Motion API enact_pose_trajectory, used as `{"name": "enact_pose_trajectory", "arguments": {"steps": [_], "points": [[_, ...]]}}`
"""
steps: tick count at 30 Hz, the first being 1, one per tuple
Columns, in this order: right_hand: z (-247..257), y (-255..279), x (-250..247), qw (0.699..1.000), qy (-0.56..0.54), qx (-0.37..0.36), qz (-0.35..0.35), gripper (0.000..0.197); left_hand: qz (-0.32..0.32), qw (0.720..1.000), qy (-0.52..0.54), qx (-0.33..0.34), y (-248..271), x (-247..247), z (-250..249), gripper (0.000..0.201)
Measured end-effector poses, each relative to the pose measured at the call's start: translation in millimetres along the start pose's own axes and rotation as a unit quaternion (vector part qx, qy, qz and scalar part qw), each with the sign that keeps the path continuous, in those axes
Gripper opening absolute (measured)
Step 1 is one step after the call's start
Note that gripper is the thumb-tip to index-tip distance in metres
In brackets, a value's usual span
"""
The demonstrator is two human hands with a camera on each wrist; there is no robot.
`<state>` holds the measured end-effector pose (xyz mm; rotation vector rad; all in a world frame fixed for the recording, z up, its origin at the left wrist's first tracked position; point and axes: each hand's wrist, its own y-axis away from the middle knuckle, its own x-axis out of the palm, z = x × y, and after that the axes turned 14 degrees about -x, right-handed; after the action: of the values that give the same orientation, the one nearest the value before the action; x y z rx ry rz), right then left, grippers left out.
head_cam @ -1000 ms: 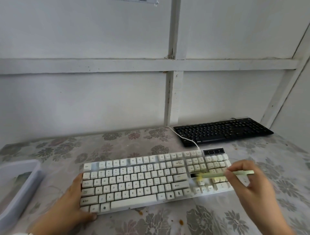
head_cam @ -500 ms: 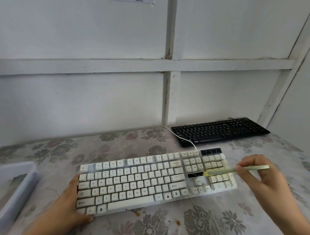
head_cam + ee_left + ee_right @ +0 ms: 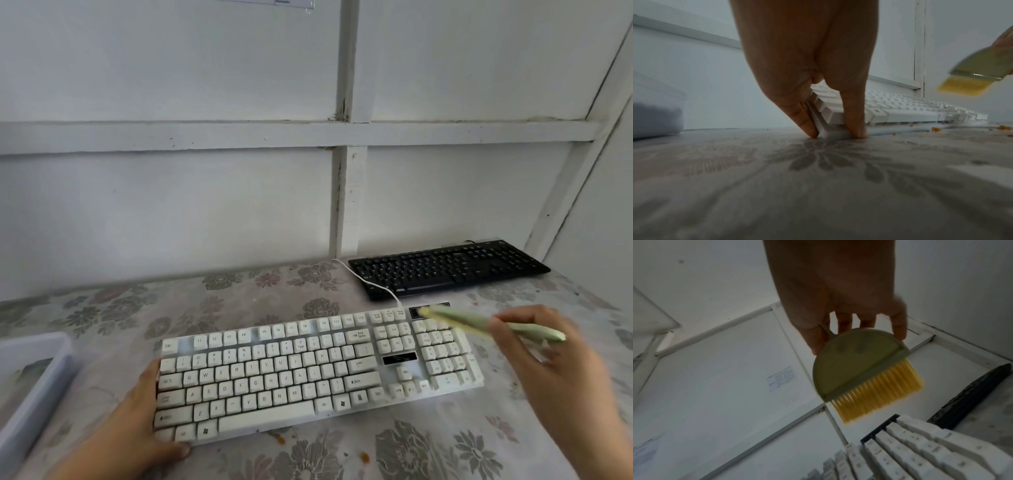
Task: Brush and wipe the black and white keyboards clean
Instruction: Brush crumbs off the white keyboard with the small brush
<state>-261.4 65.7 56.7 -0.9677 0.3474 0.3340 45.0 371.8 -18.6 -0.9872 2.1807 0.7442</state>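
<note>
The white keyboard (image 3: 308, 370) lies across the near middle of the flowered table. My left hand (image 3: 137, 425) grips its near left corner, thumb on the front edge and fingers against the left end (image 3: 826, 128). My right hand (image 3: 548, 359) holds a pale green brush (image 3: 479, 323) with yellow bristles (image 3: 879, 389). The brush is lifted just above the keyboard's far right corner, over the number pad (image 3: 920, 451). The black keyboard (image 3: 445, 267) lies at the back right by the wall.
A grey plastic tub (image 3: 30, 383) stands at the left edge of the table. Orange crumbs (image 3: 936, 129) lie on the tablecloth along the white keyboard's front edge. The white cable (image 3: 363, 281) runs back past the black keyboard. A white wall closes the back and right.
My right hand has swept the brush from the arrow-key area up and away to the far right corner of the white keyboard. My left hand has kept its hold.
</note>
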Motion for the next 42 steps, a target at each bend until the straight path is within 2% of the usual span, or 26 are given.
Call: {"name": "enact_pose_trajectory", "arguments": {"steps": [2, 4, 6, 8, 12, 15, 18, 20, 21, 23, 24, 25, 26, 28, 29, 32, 36, 38, 39, 40, 41, 42], "points": [[5.0, 1.2, 4.3, 1.000, -0.017, 0.017, -0.018, 0.010, 0.000, 1.000, -0.006, -0.004, 0.3, -0.2, 1.2, 0.105], [8.1, 2.5, 9.1, 0.998, -0.035, 0.053, -0.004, 0.004, 0.001, 1.000, -0.007, -0.007, 0.2, -0.4, 1.8, 0.107], [10.9, 5.6, 16.5, 0.996, -0.055, 0.070, 0.018, 0.017, 0.001, 1.000, -0.004, -0.006, 0.0, -0.7, 2.3, 0.111], [14.8, 8.1, 24.8, 0.996, -0.044, 0.081, 0.021, 0.021, 0.003, 1.000, -0.002, -0.004, 0.5, -1.0, 1.5, 0.109], [6.7, 13.9, 31.5, 0.994, -0.014, 0.095, 0.044, 0.014, 0.005, 1.000, 0.003, -0.004, 2.2, -1.3, -0.9, 0.111], [-1.8, 12.2, 20.2, 0.986, 0.013, 0.136, 0.098, 0.010, 0.003, 1.000, -0.001, 0.002, 3.1, -2.1, 0.8, 0.107], [0.1, 5.0, -3.5, 0.970, 0.035, 0.165, 0.173, 0.021, 0.002, 1.000, -0.011, -0.002, 1.2, -2.0, 6.1, 0.107], [8.4, 0.5, -19.6, 0.968, 0.056, 0.169, 0.176, 0.014, 0.006, 1.000, -0.026, -0.008, 0.1, -1.6, 9.3, 0.110], [9.7, -1.4, -25.7, 0.972, 0.044, 0.175, 0.152, 0.014, 0.005, 1.000, -0.027, -0.005, -0.4, -1.4, 10.2, 0.111], [10.0, -3.3, -37.4, 0.979, 0.026, 0.147, 0.140, 0.062, 0.004, 1.000, -0.021, 0.003, 0.0, -1.3, 8.1, 0.110], [13.3, -6.0, -39.0, 0.979, 0.017, 0.142, 0.144, 0.072, 0.004, 1.000, -0.017, 0.006, 0.9, -1.2, 6.1, 0.108], [21.9, -10.5, -38.9, 0.980, 0.011, 0.128, 0.152, 0.071, 0.005, 1.000, -0.016, 0.009, 2.6, -1.2, 3.9, 0.106], [37.3, -16.2, -36.0, 0.980, 0.002, 0.112, 0.165, 0.061, 0.006, 1.000, -0.013, 0.011, 3.9, -1.0, 2.3, 0.104], [66.9, -21.2, -19.5, 0.981, -0.010, 0.065, 0.184, 0.028, 0.004, 1.000, -0.005, 0.013, 6.1, -0.3, 1.9, 0.104], [76.9, -20.7, -9.9, 0.976, -0.031, 0.047, 0.210, 0.023, 0.001, 1.000, -0.004, 0.014, 7.0, 0.2, 2.4, 0.104], [97.0, -13.3, 20.6, 0.950, -0.115, 0.031, 0.290, 0.021, -0.001, 1.000, -0.006, 0.015, 8.5, 0.6, 0.6, 0.104], [117.1, 6.5, 71.8, 0.923, -0.198, 0.012, 0.331, 0.022, -0.001, 1.000, -0.010, 0.019, 6.3, 0.6, 5.2, 0.114], [127.8, 19.1, 95.6, 0.922, -0.202, -0.020, 0.330, 0.023, -0.012, 0.999, -0.018, 0.025, 6.1, 0.9, 6.5, 0.113], [133.1, 25.0, 106.9, 0.923, -0.199, -0.027, 0.328, 0.014, -0.016, 0.999, -0.019, 0.027, 6.5, 0.7, 5.9, 0.111], [136.2, 32.0, 117.7, 0.928, -0.186, -0.033, 0.322, 0.014, -0.020, 0.999, -0.016, 0.034, 7.1, 0.7, 4.2, 0.108], [138.4, 39.8, 128.6, 0.935, -0.174, -0.048, 0.307, 0.030, -0.022, 0.999, -0.014, 0.037, 7.5, 0.5, 3.0, 0.105], [140.3, 47.7, 136.5, 0.941, -0.172, -0.068, 0.283, 0.037, -0.024, 0.999, -0.012, 0.039, 7.9, 0.5, 2.1, 0.105]]}}
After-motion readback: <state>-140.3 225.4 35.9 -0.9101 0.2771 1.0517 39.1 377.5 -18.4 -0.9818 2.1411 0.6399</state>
